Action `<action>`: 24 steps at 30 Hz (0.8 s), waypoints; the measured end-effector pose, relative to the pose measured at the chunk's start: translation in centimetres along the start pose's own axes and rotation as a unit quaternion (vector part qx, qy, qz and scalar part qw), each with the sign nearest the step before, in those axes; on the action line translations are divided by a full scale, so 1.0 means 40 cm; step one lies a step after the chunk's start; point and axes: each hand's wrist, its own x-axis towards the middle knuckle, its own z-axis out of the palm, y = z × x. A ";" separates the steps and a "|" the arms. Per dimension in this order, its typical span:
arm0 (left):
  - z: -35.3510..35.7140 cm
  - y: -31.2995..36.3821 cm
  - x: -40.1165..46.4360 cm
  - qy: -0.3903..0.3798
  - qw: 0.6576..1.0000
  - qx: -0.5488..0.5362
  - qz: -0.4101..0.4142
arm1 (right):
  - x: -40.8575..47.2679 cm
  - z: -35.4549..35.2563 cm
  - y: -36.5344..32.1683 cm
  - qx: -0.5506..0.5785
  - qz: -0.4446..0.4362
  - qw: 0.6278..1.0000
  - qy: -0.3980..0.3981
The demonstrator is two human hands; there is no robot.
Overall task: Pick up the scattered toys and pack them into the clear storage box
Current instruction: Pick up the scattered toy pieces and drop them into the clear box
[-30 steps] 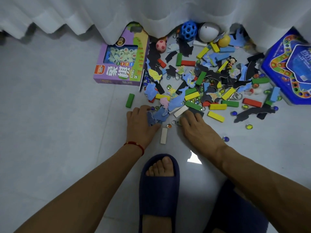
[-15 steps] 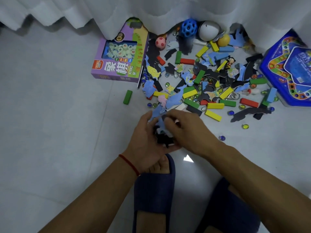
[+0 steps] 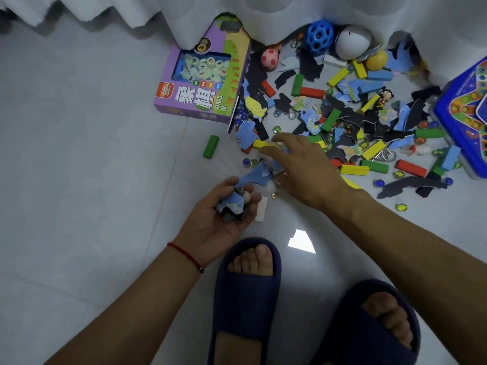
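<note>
While the left hand (image 3: 218,219) cups foam puzzle pieces (image 3: 233,204) above the grey tiled floor (image 3: 79,180), the right hand (image 3: 303,169) reaches with relaxed fingers over toys (image 3: 342,114) near the far white curtain (image 3: 290,9).

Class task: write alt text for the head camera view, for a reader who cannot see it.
A person's left hand holds a bunch of blue puzzle pieces while the right hand reaches, fingers spread, over scattered toys on a pale floor, beside a purple game box.
</note>
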 end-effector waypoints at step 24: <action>0.025 -0.010 -0.003 -0.030 0.997 -0.025 0.067 | 0.067 -0.022 0.070 -0.059 -0.085 0.994 -0.046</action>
